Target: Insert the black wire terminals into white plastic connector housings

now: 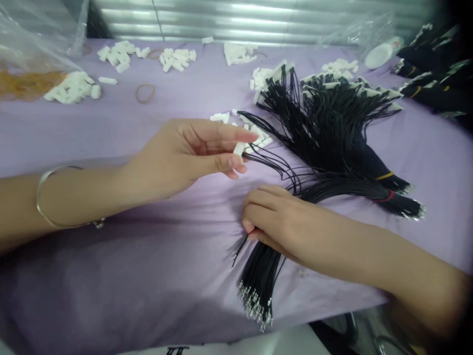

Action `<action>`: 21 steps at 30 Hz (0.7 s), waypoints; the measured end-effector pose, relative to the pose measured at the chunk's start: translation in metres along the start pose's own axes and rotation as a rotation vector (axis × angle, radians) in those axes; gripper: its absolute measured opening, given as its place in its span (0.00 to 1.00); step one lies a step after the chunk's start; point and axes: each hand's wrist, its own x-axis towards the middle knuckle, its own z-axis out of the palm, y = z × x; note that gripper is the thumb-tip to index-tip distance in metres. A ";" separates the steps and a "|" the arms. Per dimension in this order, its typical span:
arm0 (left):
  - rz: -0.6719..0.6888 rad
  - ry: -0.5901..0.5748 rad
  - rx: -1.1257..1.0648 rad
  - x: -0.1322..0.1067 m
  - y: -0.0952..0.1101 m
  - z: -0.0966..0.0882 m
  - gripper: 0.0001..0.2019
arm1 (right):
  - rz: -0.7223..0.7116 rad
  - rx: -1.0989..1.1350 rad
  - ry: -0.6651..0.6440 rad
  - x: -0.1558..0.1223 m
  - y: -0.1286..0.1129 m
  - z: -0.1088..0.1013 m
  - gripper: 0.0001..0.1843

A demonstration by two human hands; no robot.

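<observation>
L hand (185, 154) tight on white connector (239, 148); R hand (284, 222), just below, tight on black wire bundle (258, 278).

Head camera, facing forward-down, close over purple-clothed table (92, 276); single view.

A small white connector (239, 148) is pinched between the thumb and fingers of the left hand (185, 153), with thin black leads trailing from it to the right. A loose bundle of black wires (258, 276) with bare metal tips lies fanned toward the near edge under the right hand (281, 222). That hand pinches a single wire (239, 250) away from the rest.
</observation>
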 end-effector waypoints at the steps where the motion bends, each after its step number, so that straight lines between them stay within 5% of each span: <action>1: 0.024 0.035 0.072 0.000 0.000 0.000 0.11 | 0.017 0.012 0.009 0.000 0.000 -0.001 0.05; 6: 0.033 0.110 0.189 0.001 -0.003 -0.001 0.06 | 0.059 0.231 0.117 0.001 0.003 -0.007 0.04; 14: -0.106 0.075 -0.054 0.001 0.003 0.003 0.09 | 0.085 0.565 0.344 0.003 0.001 -0.014 0.04; 21: -0.217 -0.041 -0.243 -0.003 -0.005 0.004 0.04 | 0.363 0.388 0.666 0.002 -0.005 -0.022 0.09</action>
